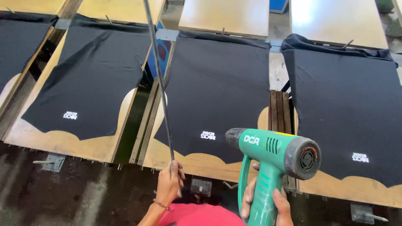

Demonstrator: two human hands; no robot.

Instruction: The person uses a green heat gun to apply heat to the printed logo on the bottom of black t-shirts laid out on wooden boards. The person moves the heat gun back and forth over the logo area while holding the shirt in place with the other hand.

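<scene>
Green heat gun low centre-right, nozzle aimed left toward the small white print on the middle black fabric panel; the nozzle tip sits just beside that print. Right hand wrapped around the gun's handle, fingers closed on the grip. Left hand fisted around the lower end of a thin dark rod, which runs up and slightly left out of the top of the view, crossing the gap between two boards. A beaded bracelet on the left wrist.

Middle panel lies flat on a wooden pallet board with a scalloped near edge. Left of it, another black panel with its own white print, on its own board. To the right, a third black panel, print near its lower edge. Sliver of a fourth at far left. Metal brackets under the boards, dark floor below. Red cloth at bottom edge.
</scene>
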